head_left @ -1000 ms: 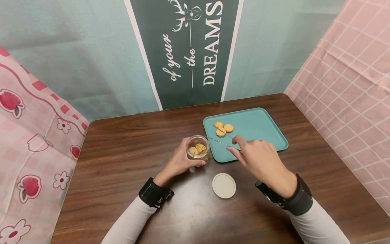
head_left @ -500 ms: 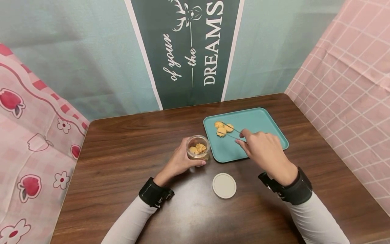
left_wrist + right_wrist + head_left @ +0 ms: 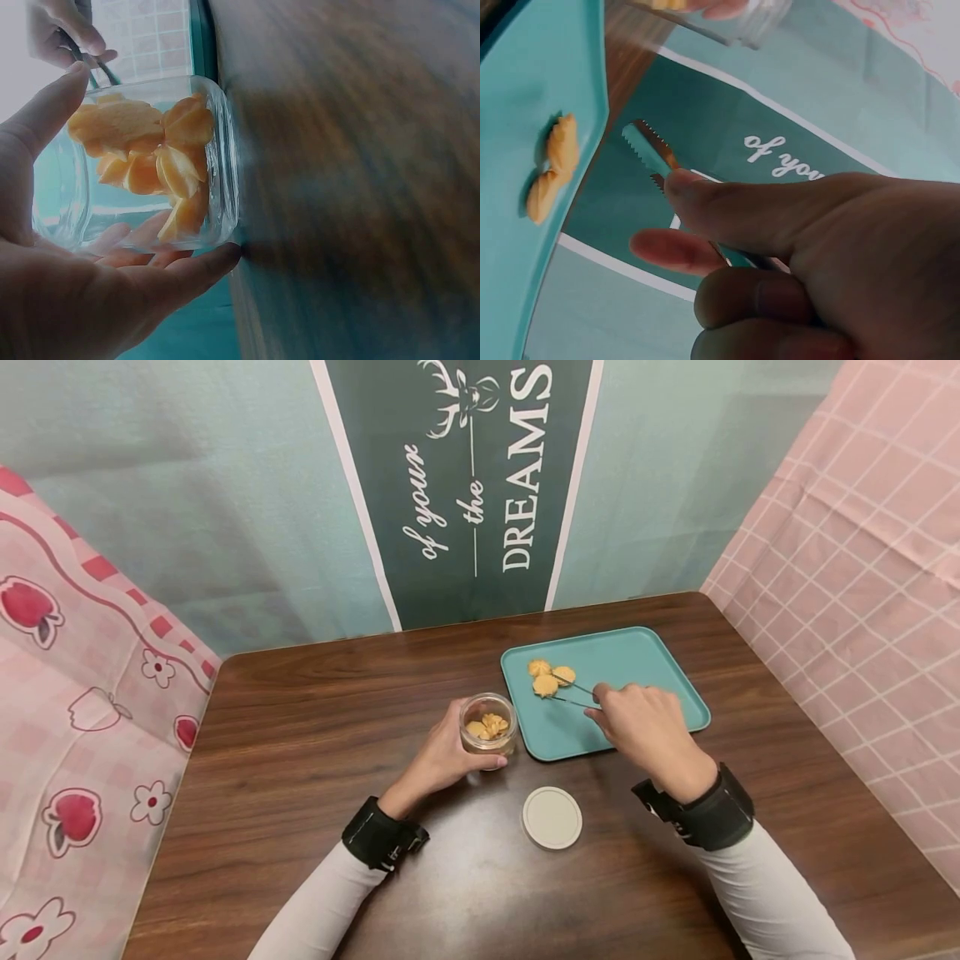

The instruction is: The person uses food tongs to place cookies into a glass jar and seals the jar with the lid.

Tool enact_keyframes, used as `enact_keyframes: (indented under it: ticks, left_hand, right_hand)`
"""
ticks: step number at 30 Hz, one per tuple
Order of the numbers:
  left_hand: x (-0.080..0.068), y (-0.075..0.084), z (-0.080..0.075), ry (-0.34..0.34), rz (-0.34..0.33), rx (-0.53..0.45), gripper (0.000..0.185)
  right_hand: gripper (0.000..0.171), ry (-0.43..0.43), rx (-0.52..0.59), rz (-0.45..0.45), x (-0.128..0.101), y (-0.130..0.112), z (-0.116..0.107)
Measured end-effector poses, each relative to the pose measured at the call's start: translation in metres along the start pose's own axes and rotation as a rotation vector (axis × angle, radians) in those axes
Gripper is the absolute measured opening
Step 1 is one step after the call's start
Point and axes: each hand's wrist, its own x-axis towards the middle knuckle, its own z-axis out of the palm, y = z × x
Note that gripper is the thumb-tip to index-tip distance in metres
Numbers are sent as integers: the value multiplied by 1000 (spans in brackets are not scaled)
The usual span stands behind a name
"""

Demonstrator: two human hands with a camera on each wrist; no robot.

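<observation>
My left hand point(image 3: 442, 750) is wrapped round the side of a glass jar point(image 3: 501, 752), which stands without its lid on the table. Inside the jar lie several yellow cookies point(image 3: 142, 142), plain through its wall in the left wrist view. My right hand point(image 3: 645, 727) pinches a pair of metal tongs point(image 3: 576, 703) between thumb and fingers. The serrated tips of the tongs point(image 3: 646, 146) are apart and point at three cookies point(image 3: 545, 686) grouped on a teal tray point(image 3: 622, 660). Whether the tips touch a cookie I cannot tell.
A round off-white lid point(image 3: 552, 817) lies flat on the brown wooden table point(image 3: 337, 735), in front of the jar and tray. Fabric curtains border the table: a lettered one point(image 3: 465, 527) behind, a fruit print point(image 3: 75, 735) left, a pink grid point(image 3: 870, 568) right.
My right hand has shifted right, taking the tongs from beside the jar to the cookies on the tray. The gap between the tong tips looks narrower. My left hand and the jar have stayed put.
</observation>
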Motion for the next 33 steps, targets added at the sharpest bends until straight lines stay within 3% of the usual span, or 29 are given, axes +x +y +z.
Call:
enact_keyframes:
  ticks: [14, 33]
  left_hand:
    - [1, -2, 0, -10, 7, 6, 95]
    - [1, -1, 0, -8, -6, 9, 96]
  right_hand:
    - [34, 38, -82, -40, 7, 4, 22]
    - [27, 37, -96, -31, 15, 12, 41]
